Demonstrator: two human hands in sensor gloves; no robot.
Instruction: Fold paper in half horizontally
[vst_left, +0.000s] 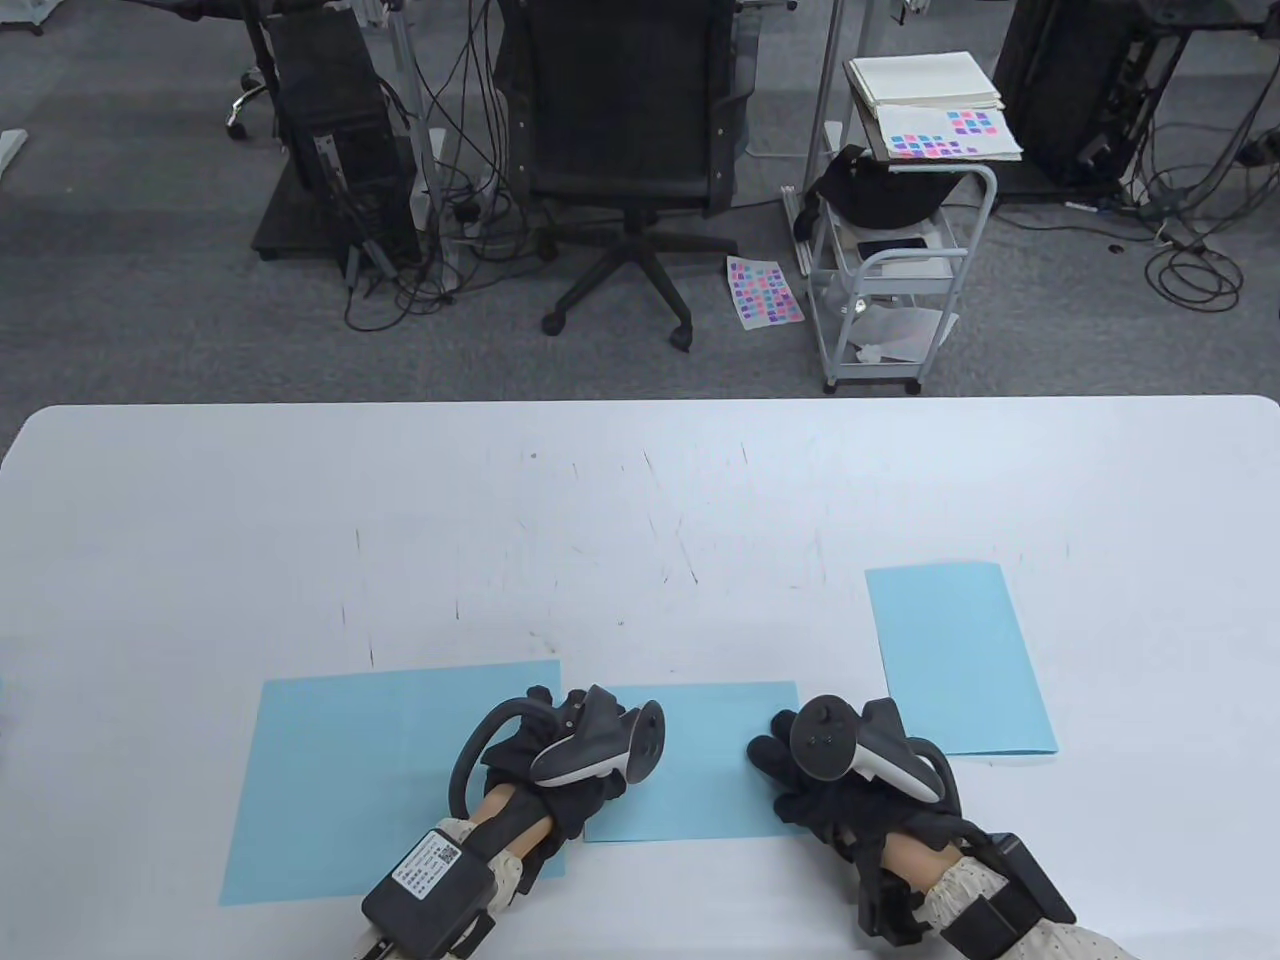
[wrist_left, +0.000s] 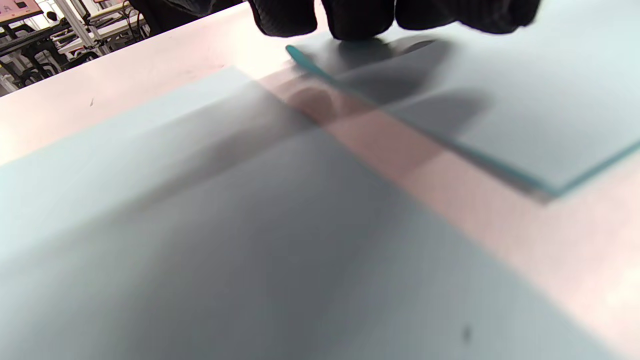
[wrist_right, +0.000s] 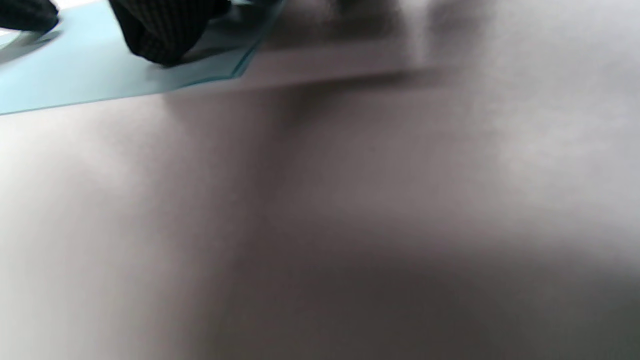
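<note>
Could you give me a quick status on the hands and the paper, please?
Both hands, left hand and right hand, press the folded blue paper. Nothing in the way.

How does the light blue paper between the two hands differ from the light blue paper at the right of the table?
The folded light blue paper between the hands lies with its long side across the table; the light blue paper at the right lies lengthwise, slightly tilted. The left hand and right hand touch the first; nothing touches the second. Both share colour.
</note>
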